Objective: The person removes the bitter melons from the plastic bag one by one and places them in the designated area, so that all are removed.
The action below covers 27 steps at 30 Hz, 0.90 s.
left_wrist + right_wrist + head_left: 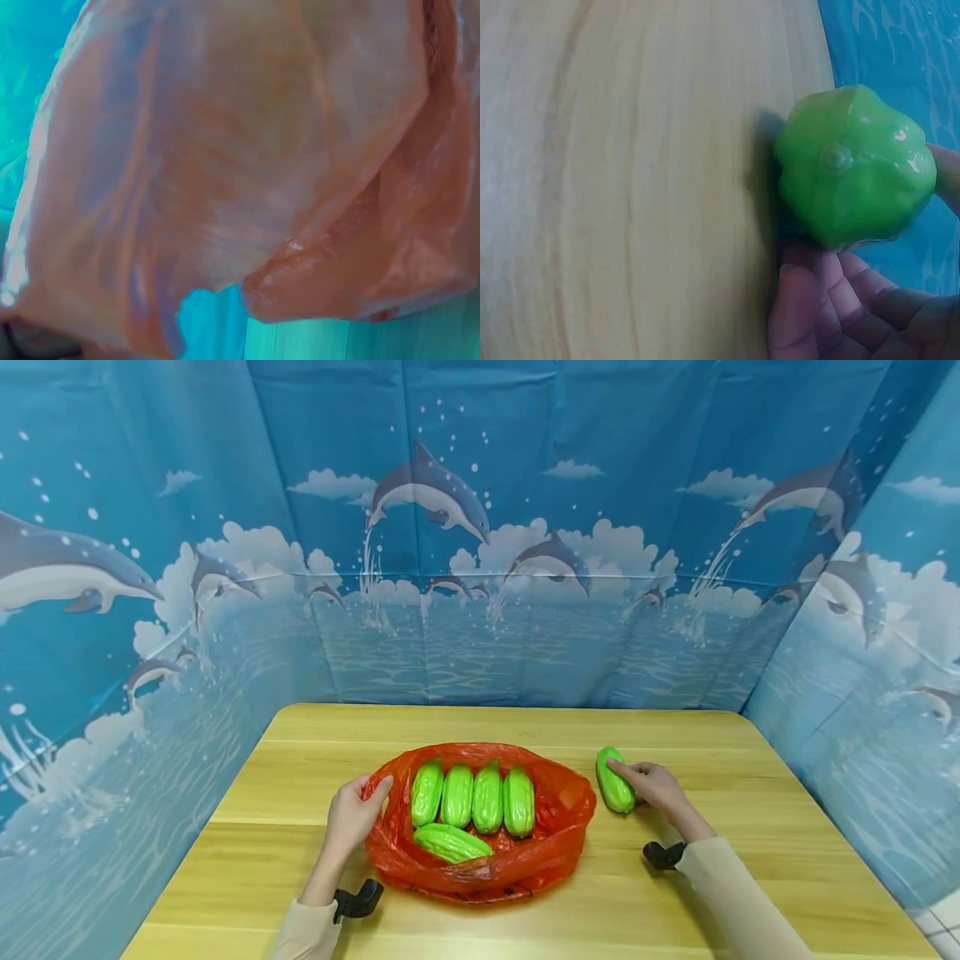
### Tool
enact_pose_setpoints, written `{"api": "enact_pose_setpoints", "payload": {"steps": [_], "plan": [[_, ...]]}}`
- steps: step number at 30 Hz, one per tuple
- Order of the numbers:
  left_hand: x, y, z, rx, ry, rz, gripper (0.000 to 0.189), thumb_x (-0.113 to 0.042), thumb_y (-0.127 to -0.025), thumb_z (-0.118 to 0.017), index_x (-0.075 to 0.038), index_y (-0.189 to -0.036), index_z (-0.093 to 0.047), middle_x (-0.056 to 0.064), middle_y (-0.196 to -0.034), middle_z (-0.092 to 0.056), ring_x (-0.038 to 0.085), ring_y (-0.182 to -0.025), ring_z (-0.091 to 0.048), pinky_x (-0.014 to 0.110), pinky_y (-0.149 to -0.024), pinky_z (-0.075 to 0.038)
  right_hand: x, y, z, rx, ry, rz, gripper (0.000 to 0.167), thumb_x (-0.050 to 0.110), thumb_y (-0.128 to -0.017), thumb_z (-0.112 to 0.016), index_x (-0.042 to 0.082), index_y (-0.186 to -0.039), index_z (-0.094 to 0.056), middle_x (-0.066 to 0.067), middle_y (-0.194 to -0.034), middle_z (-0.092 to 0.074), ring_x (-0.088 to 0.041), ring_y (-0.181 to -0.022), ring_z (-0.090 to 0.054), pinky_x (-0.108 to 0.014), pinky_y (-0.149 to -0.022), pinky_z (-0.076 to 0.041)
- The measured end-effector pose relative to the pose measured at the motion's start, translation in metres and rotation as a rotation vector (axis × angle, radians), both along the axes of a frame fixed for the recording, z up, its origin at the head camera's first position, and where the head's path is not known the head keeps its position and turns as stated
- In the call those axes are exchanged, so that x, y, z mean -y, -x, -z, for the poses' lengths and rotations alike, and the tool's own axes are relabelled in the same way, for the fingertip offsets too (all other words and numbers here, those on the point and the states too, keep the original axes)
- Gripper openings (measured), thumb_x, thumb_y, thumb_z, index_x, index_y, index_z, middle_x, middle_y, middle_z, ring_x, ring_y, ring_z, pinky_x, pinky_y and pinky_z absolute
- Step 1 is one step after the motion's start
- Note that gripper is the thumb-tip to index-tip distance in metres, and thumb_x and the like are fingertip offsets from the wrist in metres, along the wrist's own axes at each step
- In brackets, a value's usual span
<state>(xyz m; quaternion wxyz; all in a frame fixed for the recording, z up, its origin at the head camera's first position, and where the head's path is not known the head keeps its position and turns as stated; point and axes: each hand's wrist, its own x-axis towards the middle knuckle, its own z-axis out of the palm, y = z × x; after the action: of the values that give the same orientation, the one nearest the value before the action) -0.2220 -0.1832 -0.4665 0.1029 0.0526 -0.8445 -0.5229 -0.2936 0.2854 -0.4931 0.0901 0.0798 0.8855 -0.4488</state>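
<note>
A red plastic bag (525, 868) lies wide-mouthed on the table, its translucent film filling most of the left wrist view. My left hand (352, 814) grips the bag's left rim, thumb on the inner side. Inside the bag, several glossy green bitter melons (457, 796) stand side by side in a row, and one more bitter melon (452, 842) lies crosswise in front of them. To the right of the bag, my right hand (660, 789) holds another bitter melon (855, 169) between thumb and fingers, low over the table. Whether it touches the tabletop I cannot tell.
The wooden table (247, 860) has its far edge close to a blue dolphin-print curtain (480, 643), which also hangs along both sides. Black wrist mounts (358, 900) sit at both of my sleeves. White floor tiles (947, 914) show at the far right.
</note>
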Motion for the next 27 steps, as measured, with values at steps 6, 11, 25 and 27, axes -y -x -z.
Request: {"api": "enact_pose_setpoints", "payload": {"steps": [6, 11, 25, 27], "plan": [[-0.0003, -0.0002, -0.0001, -0.001, -0.005, -0.005, 0.037, -0.033, -0.093, -0.061, -0.008, -0.068, -0.051, -0.001, -0.053, -0.038, 0.015, -0.047, -0.039, 0.023, -0.045, -0.031, 0.0002, 0.0001, 0.0008, 0.002, 0.005, 0.002, 0.087, 0.067, -0.083, -0.055, -0.010, -0.124, -0.051, -0.015, -0.096, -0.057, -0.020, -0.075, -0.056, -0.034, -0.061, -0.052], [-0.0003, -0.0004, 0.0003, -0.011, -0.009, 0.004, 0.038, -0.033, -0.093, -0.061, -0.007, -0.067, -0.050, -0.002, -0.052, -0.038, 0.015, -0.048, -0.039, 0.024, -0.045, -0.031, 0.0001, -0.0006, 0.0013, 0.006, 0.006, -0.001, 0.089, 0.068, -0.083, -0.054, -0.010, -0.126, -0.049, -0.016, -0.099, -0.057, -0.020, -0.077, -0.056, -0.034, -0.061, -0.052], [-0.0001, 0.0002, 0.0026, -0.014, 0.000, 0.002, 0.036, -0.033, -0.093, -0.062, -0.007, -0.069, -0.052, -0.002, -0.052, -0.039, 0.015, -0.048, -0.039, 0.024, -0.045, -0.032, 0.0018, -0.0014, 0.0013, 0.007, 0.009, 0.009, 0.091, 0.069, -0.082, -0.054, -0.011, -0.126, -0.048, -0.015, -0.096, -0.056, -0.020, -0.075, -0.055, -0.034, -0.060, -0.051], [-0.0003, 0.0004, 0.0021, -0.014, 0.003, 0.004, 0.037, -0.033, -0.093, -0.062, -0.007, -0.069, -0.052, -0.002, -0.053, -0.039, 0.015, -0.048, -0.039, 0.024, -0.045, -0.032, 0.0020, -0.0012, 0.0013, 0.007, 0.011, 0.011, 0.091, 0.069, -0.082, -0.054, -0.010, -0.126, -0.048, -0.014, -0.095, -0.057, -0.020, -0.074, -0.055, -0.034, -0.059, -0.051]]}}
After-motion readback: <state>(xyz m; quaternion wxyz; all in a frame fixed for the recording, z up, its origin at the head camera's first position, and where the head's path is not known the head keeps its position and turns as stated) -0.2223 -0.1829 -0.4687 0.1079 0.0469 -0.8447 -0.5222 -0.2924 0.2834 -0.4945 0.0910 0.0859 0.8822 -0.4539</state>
